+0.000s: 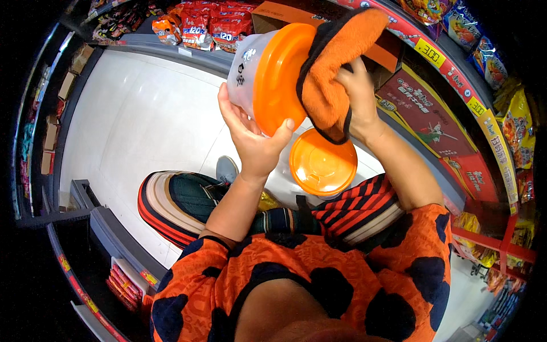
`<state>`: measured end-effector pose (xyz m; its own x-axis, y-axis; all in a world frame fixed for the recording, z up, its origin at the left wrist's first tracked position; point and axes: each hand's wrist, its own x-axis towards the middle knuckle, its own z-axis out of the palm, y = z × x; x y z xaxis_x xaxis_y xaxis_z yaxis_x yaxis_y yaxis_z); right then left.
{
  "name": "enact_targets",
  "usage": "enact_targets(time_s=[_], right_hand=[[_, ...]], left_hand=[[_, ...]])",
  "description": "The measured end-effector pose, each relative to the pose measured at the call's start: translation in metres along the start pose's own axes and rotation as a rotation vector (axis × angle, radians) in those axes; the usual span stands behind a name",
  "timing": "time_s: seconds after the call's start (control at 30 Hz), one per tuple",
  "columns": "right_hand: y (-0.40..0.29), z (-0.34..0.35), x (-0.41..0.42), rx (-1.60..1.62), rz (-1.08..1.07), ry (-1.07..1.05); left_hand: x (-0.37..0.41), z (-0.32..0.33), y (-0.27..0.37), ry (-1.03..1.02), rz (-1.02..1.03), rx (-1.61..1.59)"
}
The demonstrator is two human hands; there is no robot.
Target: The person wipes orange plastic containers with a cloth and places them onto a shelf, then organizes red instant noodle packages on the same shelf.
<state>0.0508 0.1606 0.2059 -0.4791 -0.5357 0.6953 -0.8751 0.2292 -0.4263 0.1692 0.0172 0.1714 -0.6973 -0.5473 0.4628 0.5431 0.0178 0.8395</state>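
My left hand (258,139) grips a translucent plastic tub (245,79) with an orange lid (280,81). The tub is tilted on its side, with my thumb on the lid's rim. An orange cloth with a dark edge (335,81) is bunched in my right hand (359,96), close against the lid. Whether the cloth touches the lid is hard to tell. Below my hands, a second tub with an orange lid (324,162) stands upright on the floor near my right leg.
Shelves of red noodle packets (196,28) run along the far side. At right, a shelf edge with price tags (429,52) curves above cardboard cartons (427,111). White floor tiles (141,111) lie to the left, bordered by another shelf (115,243). My shoe (226,169) shows below.
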Motion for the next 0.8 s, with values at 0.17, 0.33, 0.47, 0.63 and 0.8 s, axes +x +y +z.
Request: enact_targets(time_s=[0.17, 0.33, 0.47, 0.63, 0.8], right_hand=[[-0.014, 0.007, -0.011, 0.095, -0.145, -0.066], [0.006, 0.001, -0.002, 1.287, 0.916, 0.162], [0.03, 0.008, -0.009, 1.179, 0.706, -0.026], [0.012, 0.01, 0.0, 0.832, 0.542, -0.061], [0.012, -0.018, 0.008, 0.665, 0.61, -0.006]], left_hand=[[0.002, 0.002, -0.003, 0.027, 0.067, 0.109], [-0.005, -0.004, -0.009, -0.005, 0.25, 0.28], [-0.011, -0.003, -0.006, -0.087, 0.222, 0.207], [-0.005, -0.002, -0.004, -0.088, 0.149, -0.011], [0.009, -0.014, -0.012, -0.181, -0.098, -0.205]])
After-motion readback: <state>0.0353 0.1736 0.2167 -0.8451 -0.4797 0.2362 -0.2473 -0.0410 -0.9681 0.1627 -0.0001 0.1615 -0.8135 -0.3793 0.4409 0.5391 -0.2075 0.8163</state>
